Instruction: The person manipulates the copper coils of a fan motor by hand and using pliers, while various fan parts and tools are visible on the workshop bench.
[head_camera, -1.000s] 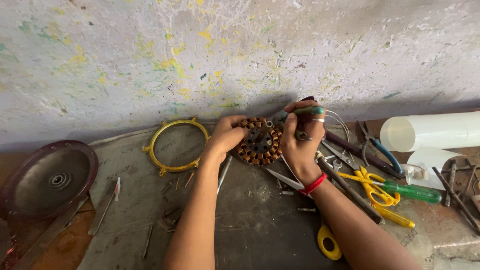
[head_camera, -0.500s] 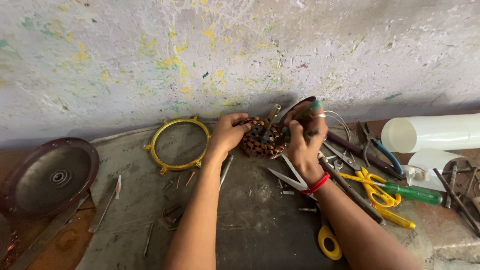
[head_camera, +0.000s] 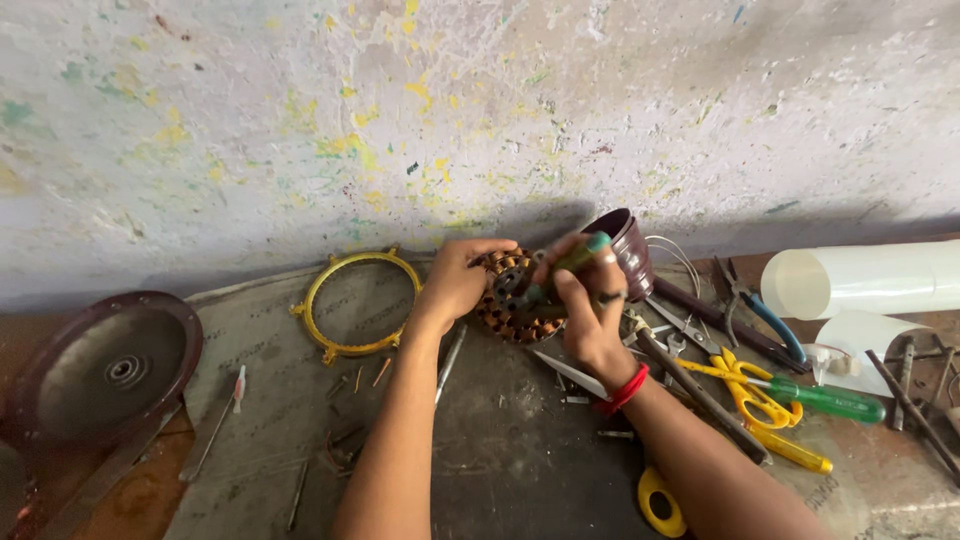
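Note:
A round copper-wound motor stator (head_camera: 510, 305) stands tilted up on the dark work surface near the wall. My left hand (head_camera: 455, 280) grips its left edge. My right hand (head_camera: 585, 300) is closed around a tool with a teal-green handle (head_camera: 580, 250), held against the stator's face. A red band circles my right wrist. Just behind my right hand sits a dark maroon cup (head_camera: 628, 245).
A yellow metal ring (head_camera: 345, 300) lies left of the stator and a dark round cover plate (head_camera: 105, 370) at far left. Right of my hands lie yellow scissors (head_camera: 745, 385), a green-handled screwdriver (head_camera: 830, 400), pliers (head_camera: 760, 310), a white roll (head_camera: 860, 280) and yellow tape (head_camera: 660, 500).
The stator was lying flatter under both hands; it now stands tilted up. My right hand has shifted onto its face with the green-handled tool, and the maroon cup shows behind it.

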